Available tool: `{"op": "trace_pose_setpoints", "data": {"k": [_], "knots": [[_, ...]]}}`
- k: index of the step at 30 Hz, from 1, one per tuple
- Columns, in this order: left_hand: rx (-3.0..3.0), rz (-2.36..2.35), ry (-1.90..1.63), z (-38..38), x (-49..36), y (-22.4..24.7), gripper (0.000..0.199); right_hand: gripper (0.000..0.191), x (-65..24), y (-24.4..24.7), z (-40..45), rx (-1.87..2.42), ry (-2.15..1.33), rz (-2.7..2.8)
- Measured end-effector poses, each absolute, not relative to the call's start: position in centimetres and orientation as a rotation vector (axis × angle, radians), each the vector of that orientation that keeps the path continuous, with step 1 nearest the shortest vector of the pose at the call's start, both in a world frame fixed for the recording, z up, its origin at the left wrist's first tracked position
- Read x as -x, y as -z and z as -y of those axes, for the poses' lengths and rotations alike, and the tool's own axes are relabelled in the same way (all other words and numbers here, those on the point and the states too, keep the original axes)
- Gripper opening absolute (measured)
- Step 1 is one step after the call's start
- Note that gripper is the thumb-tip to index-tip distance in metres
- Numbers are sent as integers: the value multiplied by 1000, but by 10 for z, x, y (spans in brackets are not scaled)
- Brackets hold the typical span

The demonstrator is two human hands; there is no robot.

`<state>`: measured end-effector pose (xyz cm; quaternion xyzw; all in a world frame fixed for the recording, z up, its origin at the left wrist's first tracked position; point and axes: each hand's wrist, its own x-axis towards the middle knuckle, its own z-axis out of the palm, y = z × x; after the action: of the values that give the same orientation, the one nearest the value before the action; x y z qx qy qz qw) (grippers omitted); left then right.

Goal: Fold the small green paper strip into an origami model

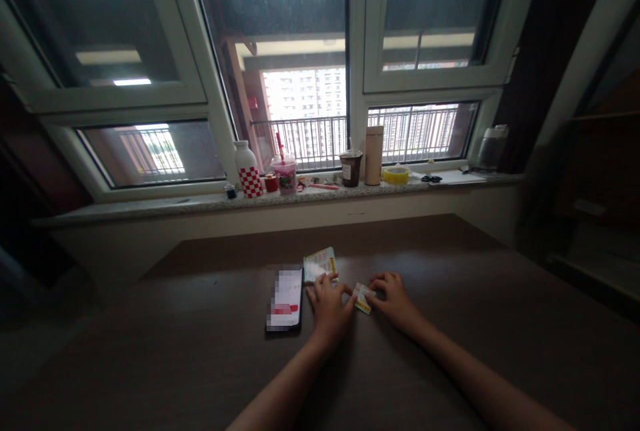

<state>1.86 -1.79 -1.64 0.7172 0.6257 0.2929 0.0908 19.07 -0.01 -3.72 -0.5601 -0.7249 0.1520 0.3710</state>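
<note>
A small printed card or packet [364,298], white with yellow, lies between my hands. My left hand [330,308] has its thumb and forefinger on the left edge of it, while its other fingers rest by a larger printed sheet [321,263]. My right hand [395,299] pinches the right side of the small piece between thumb and fingers. Left of my left hand lies a phone [286,299] with its screen lit and partly pixelated. The print on both papers is too small to read.
The brown table [225,364] stands before a windowsill [200,203]. On the sill are a checkered bottle [250,174], a pink cup [285,174], a dark cup [351,168], a tan flask [373,156], yellow tape [396,175] and black scissors [431,179].
</note>
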Motion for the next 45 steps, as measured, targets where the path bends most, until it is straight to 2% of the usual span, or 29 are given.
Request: {"op": "trace_pose_setpoints", "data": {"k": [5, 10, 14, 16, 26, 35, 41, 45], "knots": [[-2210, -1928, -806, 17, -19, 21, 16, 12, -190, 39, 0, 1502, -325, 1876], [-2190, -1932, -759, 17, -19, 21, 17, 26, -190, 37, 1, 1503, -333, 1894], [-2205, -1921, -736, 17, -19, 19, 15, 14, -191, 34, 1, 1444, -362, 1962], [-2193, -1934, -728, 17, -19, 19, 15, 14, -194, 34, 1, 1426, -368, 1986], [-2254, -1937, -759, 20, -19, 18, 21, 41, -204, 33, -3, 1365, -454, 2077], [-2253, -1920, -693, 20, -19, 15, 26, 32, -207, 30, -6, 1377, -501, 2086], [-2240, -1881, -654, 19, -17, 16, 32, 15, -211, 29, -7, 1348, -507, 2083], [-2239, -1852, -622, 19, -17, 15, 34, 11, -211, 29, -8, 1357, -485, 2057]]}}
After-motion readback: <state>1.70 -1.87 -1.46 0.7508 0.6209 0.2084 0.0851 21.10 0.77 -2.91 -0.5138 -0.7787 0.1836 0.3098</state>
